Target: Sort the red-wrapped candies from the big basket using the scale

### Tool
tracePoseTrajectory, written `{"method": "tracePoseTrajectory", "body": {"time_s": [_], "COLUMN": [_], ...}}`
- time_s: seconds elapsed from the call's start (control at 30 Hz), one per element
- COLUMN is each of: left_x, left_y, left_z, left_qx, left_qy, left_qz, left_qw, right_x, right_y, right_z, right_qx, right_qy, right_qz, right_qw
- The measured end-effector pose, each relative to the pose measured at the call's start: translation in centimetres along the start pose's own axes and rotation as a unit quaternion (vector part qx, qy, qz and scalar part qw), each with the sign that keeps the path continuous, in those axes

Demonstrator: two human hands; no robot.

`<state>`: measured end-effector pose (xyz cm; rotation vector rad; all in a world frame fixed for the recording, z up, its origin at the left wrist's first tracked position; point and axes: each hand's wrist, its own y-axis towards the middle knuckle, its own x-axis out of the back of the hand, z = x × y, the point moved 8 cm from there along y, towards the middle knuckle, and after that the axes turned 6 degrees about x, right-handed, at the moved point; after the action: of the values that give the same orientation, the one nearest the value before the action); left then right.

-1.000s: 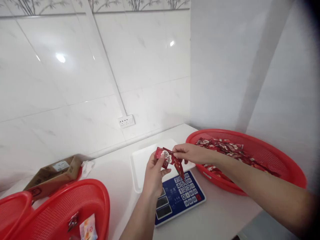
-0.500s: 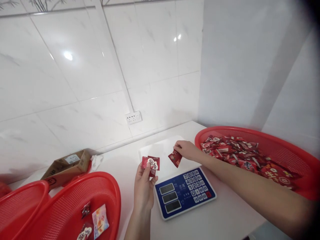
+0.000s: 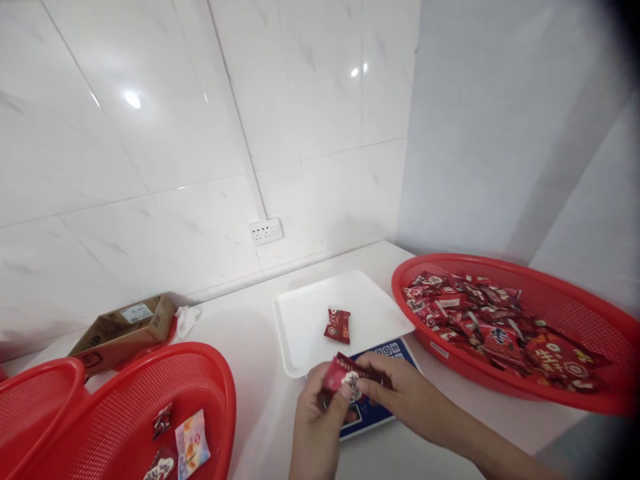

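Observation:
Above the blue keypad of a scale [image 3: 367,427], my left hand [image 3: 323,413] grips red packets [image 3: 350,377], one with a white label patch. My right hand [image 3: 395,387] pinches the right side of the same packets, and its fingertips almost meet my left thumb. Behind both hands, one dark red packet [image 3: 338,325] lies on the scale's white tray [image 3: 305,300]. Part of the keypad and displays is covered by my hands.
A red basket [image 3: 430,343] heaped with red packets stands at the right. Two red baskets [image 3: 220,393] [image 3: 50,380] are at the lower left, the nearer holding several packets. A cardboard box [image 3: 120,333] and white cloth [image 3: 187,320] lie behind them.
My right hand has let go of the dark red packet, now on the tray, and moved down to the packets in my left hand. My left hand has shifted right and lower.

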<state>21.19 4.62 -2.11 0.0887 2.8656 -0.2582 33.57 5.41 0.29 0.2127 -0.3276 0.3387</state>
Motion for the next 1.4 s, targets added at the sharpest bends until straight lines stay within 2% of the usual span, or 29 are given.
{"method": "tracePoseTrajectory", "body": {"time_s": [0.13, 0.33, 0.47, 0.53, 0.6, 0.73, 0.8, 1.0, 1.13, 1.4], "left_x": [-0.7, -0.5, -0.2, 0.4, 1.4, 4.3, 5.2, 5.2, 4.8, 5.8], "left_y": [-0.7, -0.9, -1.9, -2.7, -3.4, -4.6, -5.0, -5.2, -5.0, -4.7], "left_z": [1.8, 2.4, 3.1, 3.8, 4.7, 6.0, 6.5, 6.7, 6.5, 6.4], "left_qx": [0.012, 0.037, 0.072, 0.101, 0.130, 0.158, 0.170, 0.157, 0.149, 0.142], "left_qy": [-0.012, -0.018, 0.012, 0.027, 0.037, 0.035, 0.032, 0.029, 0.032, 0.039], "left_qz": [0.027, 0.045, 0.069, 0.075, 0.070, 0.011, -0.010, -0.015, 0.004, -0.013], "left_qw": [0.999, 0.998, 0.995, 0.992, 0.988, 0.987, 0.985, 0.987, 0.988, 0.989], "right_x": [-0.3, -0.6, -1.2, -1.1, -0.4, 1.4, 2.0, 3.0, 3.0, 3.4], "right_y": [-2.0, -2.9, -4.1, -5.2, -6.4, -8.4, -8.9, -8.2, -7.3, -6.6], "right_z": [-1.9, -3.7, -4.0, -4.5, -5.2, -6.6, -7.1, -7.7, -6.9, -5.7], "right_qx": [-0.050, -0.105, -0.109, -0.128, -0.153, -0.191, -0.194, -0.188, -0.173, -0.147], "right_qy": [0.050, 0.135, 0.139, 0.135, 0.123, 0.111, 0.116, 0.123, 0.104, 0.058], "right_qz": [-0.032, -0.034, 0.010, 0.028, 0.021, -0.021, -0.046, -0.116, -0.126, -0.145], "right_qw": [0.997, 0.985, 0.984, 0.982, 0.980, 0.975, 0.973, 0.967, 0.971, 0.977]}}
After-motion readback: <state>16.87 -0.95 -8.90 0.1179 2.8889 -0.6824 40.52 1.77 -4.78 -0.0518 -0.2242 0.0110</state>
